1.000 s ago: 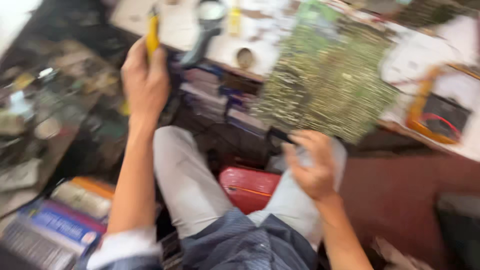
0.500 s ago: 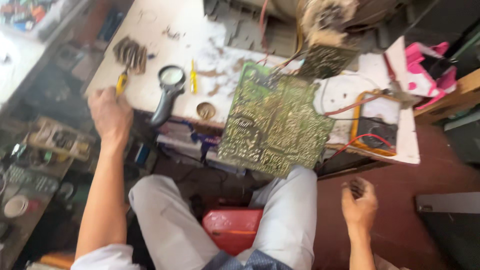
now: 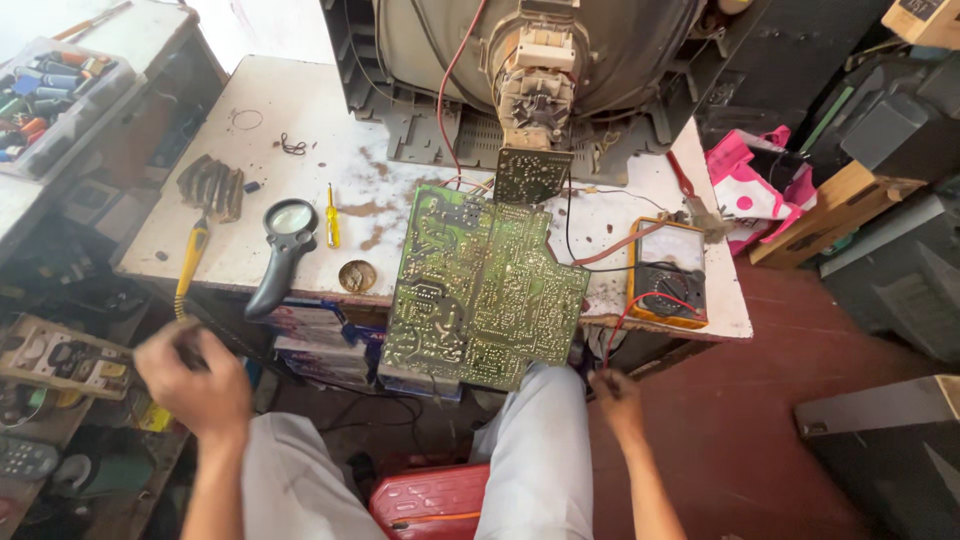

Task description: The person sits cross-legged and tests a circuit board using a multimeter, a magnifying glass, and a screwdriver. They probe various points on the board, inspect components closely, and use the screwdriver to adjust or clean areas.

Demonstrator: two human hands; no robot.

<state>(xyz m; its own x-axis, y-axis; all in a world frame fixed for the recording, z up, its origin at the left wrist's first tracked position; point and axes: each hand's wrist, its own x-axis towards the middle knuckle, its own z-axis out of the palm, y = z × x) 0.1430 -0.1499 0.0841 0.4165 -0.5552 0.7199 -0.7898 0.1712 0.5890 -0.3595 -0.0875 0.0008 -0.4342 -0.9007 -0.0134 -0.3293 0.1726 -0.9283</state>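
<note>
A green circuit board (image 3: 485, 290) leans over the front edge of the white worktable (image 3: 300, 120), its solder side towards me, wired to the open back of a tube television (image 3: 530, 70). My left hand (image 3: 195, 385) is blurred below the table's left front edge, fingers curled; whether it holds anything is unclear. Just above it a yellow-handled soldering iron (image 3: 192, 258) lies on the table edge. My right hand (image 3: 615, 398) is below the board's right corner, pinching the red and black leads (image 3: 612, 335) that hang from an orange multimeter (image 3: 668, 272).
On the table lie a black magnifying glass (image 3: 282, 250), a small yellow screwdriver (image 3: 332, 215) and a round tin (image 3: 357, 275). A red stool (image 3: 435, 500) sits between my knees. Cluttered shelves stand at the left, dark casings and a wooden box at the right.
My left hand has let go of the yellow-handled iron on the table and dropped below the edge. My right hand has risen to the meter leads. The view has tilted up towards the television.
</note>
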